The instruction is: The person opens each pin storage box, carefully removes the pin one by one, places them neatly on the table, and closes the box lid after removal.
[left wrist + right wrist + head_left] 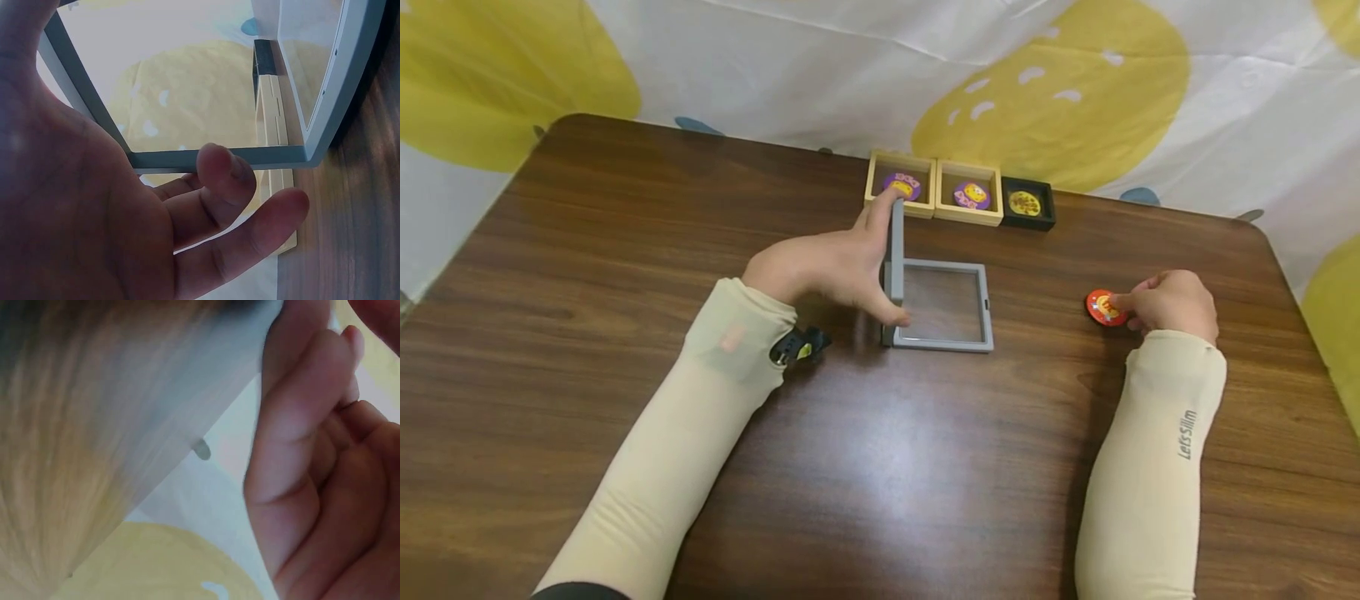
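A grey hinged display frame (988,308) with clear film stands opened on the table, one half flat and the other upright. My left hand (835,262) holds the upright half by its opposite edges, thumb at the near side and fingers at the far side. In the left wrist view, fingers of that left hand (225,181) curl by the frame's grey edge (281,155). To the right, my right hand (1176,304) pinches a round red badge (1103,308) by its right edge, low over the table. The right wrist view shows curled fingers of my right hand (300,425); the badge is out of sight there.
At the table's back edge stand two light wooden boxes, a left one (871,179) and a right one (938,187), each with a purple badge. Beside them is a black box (1051,212) with a gold round piece. A patterned cloth (820,67) hangs behind the table (925,467).
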{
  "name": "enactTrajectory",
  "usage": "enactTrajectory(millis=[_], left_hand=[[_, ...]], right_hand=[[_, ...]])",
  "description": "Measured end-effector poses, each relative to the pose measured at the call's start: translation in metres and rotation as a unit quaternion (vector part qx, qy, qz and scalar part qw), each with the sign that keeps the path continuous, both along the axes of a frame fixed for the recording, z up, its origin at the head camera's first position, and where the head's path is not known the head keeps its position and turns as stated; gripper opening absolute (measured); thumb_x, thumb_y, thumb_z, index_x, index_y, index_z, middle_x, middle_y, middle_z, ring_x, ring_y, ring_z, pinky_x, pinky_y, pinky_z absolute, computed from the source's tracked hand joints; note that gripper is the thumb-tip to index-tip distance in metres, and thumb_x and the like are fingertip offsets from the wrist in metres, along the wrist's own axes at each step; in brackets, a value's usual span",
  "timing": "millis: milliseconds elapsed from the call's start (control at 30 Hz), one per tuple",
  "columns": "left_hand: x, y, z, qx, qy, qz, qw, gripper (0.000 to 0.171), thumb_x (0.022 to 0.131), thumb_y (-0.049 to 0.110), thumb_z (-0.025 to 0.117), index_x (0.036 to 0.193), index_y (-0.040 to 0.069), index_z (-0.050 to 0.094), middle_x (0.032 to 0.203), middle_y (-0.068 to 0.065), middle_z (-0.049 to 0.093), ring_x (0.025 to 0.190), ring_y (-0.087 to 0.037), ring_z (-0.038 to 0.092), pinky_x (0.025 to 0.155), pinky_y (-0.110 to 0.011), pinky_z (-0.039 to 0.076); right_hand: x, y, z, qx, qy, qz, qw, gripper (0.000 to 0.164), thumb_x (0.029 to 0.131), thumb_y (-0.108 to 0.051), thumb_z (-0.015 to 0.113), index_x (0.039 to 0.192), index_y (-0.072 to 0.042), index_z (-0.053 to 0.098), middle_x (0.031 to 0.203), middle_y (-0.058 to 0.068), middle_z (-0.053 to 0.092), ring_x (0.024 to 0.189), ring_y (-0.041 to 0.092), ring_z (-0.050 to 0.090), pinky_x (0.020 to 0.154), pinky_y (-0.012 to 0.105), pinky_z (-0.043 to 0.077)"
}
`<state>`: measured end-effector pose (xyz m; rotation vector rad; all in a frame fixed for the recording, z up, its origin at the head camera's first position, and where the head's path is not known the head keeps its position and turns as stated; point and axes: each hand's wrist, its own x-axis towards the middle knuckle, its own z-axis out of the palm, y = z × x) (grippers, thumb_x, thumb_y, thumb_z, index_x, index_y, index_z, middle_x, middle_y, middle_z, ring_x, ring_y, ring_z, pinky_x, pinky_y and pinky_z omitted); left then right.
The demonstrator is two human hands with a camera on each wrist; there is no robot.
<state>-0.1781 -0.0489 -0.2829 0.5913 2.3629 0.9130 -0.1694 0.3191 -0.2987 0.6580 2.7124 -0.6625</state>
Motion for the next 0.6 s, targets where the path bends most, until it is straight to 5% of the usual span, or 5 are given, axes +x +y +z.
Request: enactTrajectory(millis=[300, 433, 600], left_hand=[[0.000, 0.000, -0.001, 0.005, 0.003, 0.000, 1.0000, 0.136, 0.065, 0.034, 0.084, 0.142, 0.017, -0.026, 0.153, -0.024, -0.009, 0.122, -0.036, 0.044, 0.110, -0.041, 0.036], [0.000, 0.000, -0.001, 0.002, 0.006, 0.000, 1.0000, 0.136, 0.064, 0.035, 0.084, 0.142, 0.017, -0.025, 0.154, -0.023, -0.009, 0.120, -0.036, 0.045, 0.109, -0.041, 0.038], [0.000, 0.000, -0.001, 0.011, 0.015, -0.003, 0.9998, 0.135, 0.063, 0.033, 0.085, 0.142, 0.014, -0.023, 0.152, -0.024, -0.006, 0.132, -0.037, 0.031, 0.115, -0.041, 0.030]], right_hand=[[-0.001, -0.003, 0.001, 0.008, -0.002, 0.022, 1.000, 0.028, 0.085, -0.027, 0.069, 0.085, 0.000, 0.059, 0.051, -0.006, 0.059, 0.057, 0.015, 0.053, 0.053, 0.032, 0.041], [0.000, -0.008, 0.009, 0.023, 0.037, 0.057, 0.997, 0.030, 0.086, -0.029, 0.067, 0.080, -0.001, 0.058, 0.056, -0.005, 0.056, 0.062, 0.018, 0.051, 0.053, 0.032, 0.040], [-0.003, -0.043, 0.025, 0.031, 0.091, 0.129, 0.987, 0.032, 0.088, -0.032, 0.064, 0.091, 0.000, 0.058, 0.072, 0.007, 0.059, 0.071, 0.026, 0.052, 0.062, 0.040, 0.041]])
